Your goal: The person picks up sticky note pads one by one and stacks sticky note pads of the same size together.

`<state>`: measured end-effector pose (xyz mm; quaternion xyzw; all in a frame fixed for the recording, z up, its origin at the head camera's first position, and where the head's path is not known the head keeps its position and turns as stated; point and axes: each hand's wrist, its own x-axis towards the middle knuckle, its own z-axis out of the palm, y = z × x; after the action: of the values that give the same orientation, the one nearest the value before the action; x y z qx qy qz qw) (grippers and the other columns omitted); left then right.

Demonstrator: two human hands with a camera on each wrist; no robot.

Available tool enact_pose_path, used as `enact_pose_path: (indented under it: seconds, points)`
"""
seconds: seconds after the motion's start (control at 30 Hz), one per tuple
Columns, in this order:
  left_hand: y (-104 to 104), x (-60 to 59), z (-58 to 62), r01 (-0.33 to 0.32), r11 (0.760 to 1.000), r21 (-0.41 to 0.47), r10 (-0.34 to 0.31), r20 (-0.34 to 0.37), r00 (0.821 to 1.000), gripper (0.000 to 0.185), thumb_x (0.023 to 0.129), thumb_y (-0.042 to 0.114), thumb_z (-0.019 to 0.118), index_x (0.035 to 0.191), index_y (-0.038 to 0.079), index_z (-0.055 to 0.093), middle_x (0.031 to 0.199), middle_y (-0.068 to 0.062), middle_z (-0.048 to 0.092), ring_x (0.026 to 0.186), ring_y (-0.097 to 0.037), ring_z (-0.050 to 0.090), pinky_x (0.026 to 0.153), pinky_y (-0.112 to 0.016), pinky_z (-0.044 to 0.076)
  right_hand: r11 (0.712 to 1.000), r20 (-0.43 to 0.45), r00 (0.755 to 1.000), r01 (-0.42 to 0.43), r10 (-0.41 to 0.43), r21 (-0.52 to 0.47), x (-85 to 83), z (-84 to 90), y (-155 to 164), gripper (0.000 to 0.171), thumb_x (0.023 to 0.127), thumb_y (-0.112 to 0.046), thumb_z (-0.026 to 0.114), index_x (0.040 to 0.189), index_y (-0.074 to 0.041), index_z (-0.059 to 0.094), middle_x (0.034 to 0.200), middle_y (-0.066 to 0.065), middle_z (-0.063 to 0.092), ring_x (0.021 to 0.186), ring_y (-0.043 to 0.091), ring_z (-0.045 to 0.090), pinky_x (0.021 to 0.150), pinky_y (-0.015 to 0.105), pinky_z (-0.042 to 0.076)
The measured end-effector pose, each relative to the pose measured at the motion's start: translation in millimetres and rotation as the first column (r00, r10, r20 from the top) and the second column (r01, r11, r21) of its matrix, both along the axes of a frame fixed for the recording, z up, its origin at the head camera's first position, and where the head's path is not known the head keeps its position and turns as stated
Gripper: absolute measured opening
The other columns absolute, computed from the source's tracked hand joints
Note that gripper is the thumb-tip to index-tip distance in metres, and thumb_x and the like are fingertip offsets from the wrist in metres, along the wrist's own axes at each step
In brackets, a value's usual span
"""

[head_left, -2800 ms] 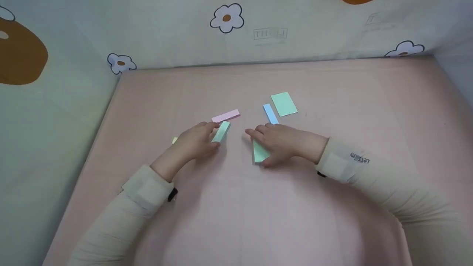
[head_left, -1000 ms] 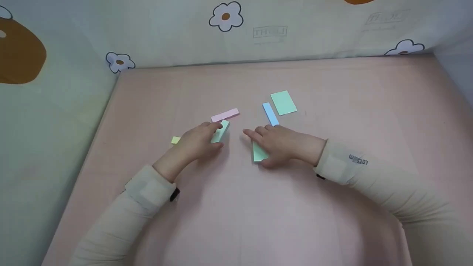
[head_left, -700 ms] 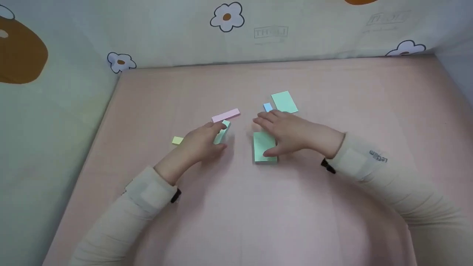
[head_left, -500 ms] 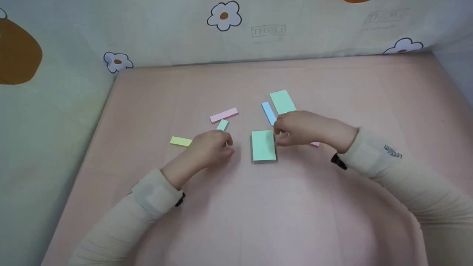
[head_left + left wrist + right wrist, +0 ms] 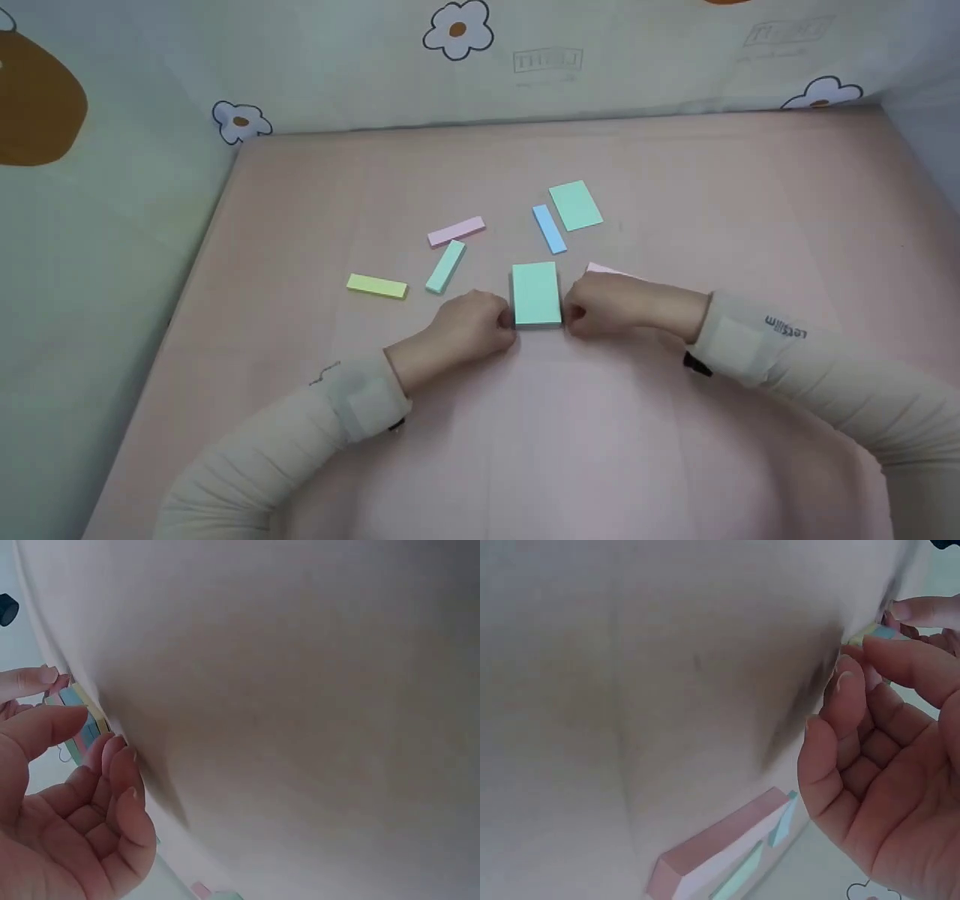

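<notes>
Together, left hand and right hand, fingers curled, pinched opposite sides of flat mint-green rectangular pad, lying on pink bench.

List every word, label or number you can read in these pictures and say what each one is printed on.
Grey print on the right sleeve: upside down to the camera, it looks like "Let's slim", though the letters are too blurred to be sure.
Faint boxed stamp on the flowered backdrop cloth: mirrored and too pale to read.
A second faint stamp on the cloth at upper right: also unreadable.
The wrist views and the coloured pads show no text.
</notes>
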<state>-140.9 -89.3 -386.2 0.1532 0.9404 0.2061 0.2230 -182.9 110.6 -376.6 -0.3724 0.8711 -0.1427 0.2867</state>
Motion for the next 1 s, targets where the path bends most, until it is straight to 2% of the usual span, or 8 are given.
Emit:
enact_pose_path:
  seconds: [0.1,0.3,0.47,0.63,0.8,1.0]
  points:
    - [2,-0.9,-2.9,-0.002,1.0,0.01,0.002,0.003,1.0,0.011,0.081,0.015,0.061,0.075,0.007,0.066,0.058,0.002,0.052,0.058,-0.012,0.045,0.051,-0.023,0.034,1.0,0.007,1.0,0.009,-0.009,-0.018,0.3,-2.7,0,0.013,0.075,-0.007,0.059,0.063,-0.008,0.058,0.054,-0.006,0.039,0.054,0.009,0.034,0.051,0.022,0.029]
    - [5,-3.3,-5.9,-0.027,1.0,-0.005,0.027,0.03,0.999,0.013,0.083,0.019,0.062,0.075,0.008,0.063,0.055,0.001,0.046,0.055,-0.013,0.045,0.049,-0.023,0.033,0.996,0.004,0.996,0.09,-0.09,0.003,5.2,-5.7,-5,0.016,0.078,-0.017,0.064,0.066,-0.007,0.063,0.054,-0.006,0.046,0.052,0.009,0.039,0.048,0.022,0.031]
    - [5,-4.4,-6.5,-0.029,0.999,-0.014,0.029,0.036,0.999,0.012,0.083,0.018,0.061,0.077,0.007,0.063,0.054,0.0,0.044,0.054,-0.013,0.046,0.048,-0.023,0.033,0.988,-0.016,0.988,0.154,-0.154,0.026,9.2,-7.5,-9,0.023,0.079,-0.019,0.062,0.06,-0.009,0.056,0.051,-0.006,0.038,0.05,0.009,0.036,0.046,0.023,0.026]
    - [6,-5.9,-5.8,-0.018,1.0,-0.023,0.019,0.032,0.999,0.012,0.083,0.017,0.061,0.081,0.006,0.065,0.055,0.0,0.045,0.055,-0.014,0.046,0.049,-0.023,0.033,0.979,-0.001,0.979,0.203,-0.203,0.033,10.8,-8.0,-11,0.027,0.079,-0.021,0.061,0.057,-0.011,0.051,0.05,-0.005,0.032,0.049,0.01,0.032,0.045,0.024,0.023]
    - [6,-8.0,-3.5,-0.017,1.0,-0.023,0.018,0.048,0.999,0.01,0.082,0.016,0.062,0.081,0.006,0.065,0.055,0.0,0.044,0.054,-0.013,0.045,0.049,-0.023,0.033,0.976,0.023,0.976,0.218,-0.218,0.031,10.8,-7.0,-12,0.027,0.079,-0.021,0.061,0.056,-0.011,0.049,0.049,-0.005,0.031,0.049,0.01,0.031,0.045,0.023,0.023]
    - [7,-12.7,-0.2,-0.013,0.999,-0.033,0.015,0.073,0.997,0.013,0.079,0.013,0.062,0.068,0.006,0.061,0.05,0.003,0.04,0.051,-0.012,0.04,0.046,-0.024,0.029,0.978,0.034,0.978,0.205,-0.206,0.036,8.9,-5.3,-13,0.021,0.077,-0.017,0.06,0.059,-0.01,0.052,0.051,-0.005,0.03,0.05,0.011,0.031,0.046,0.024,0.023]
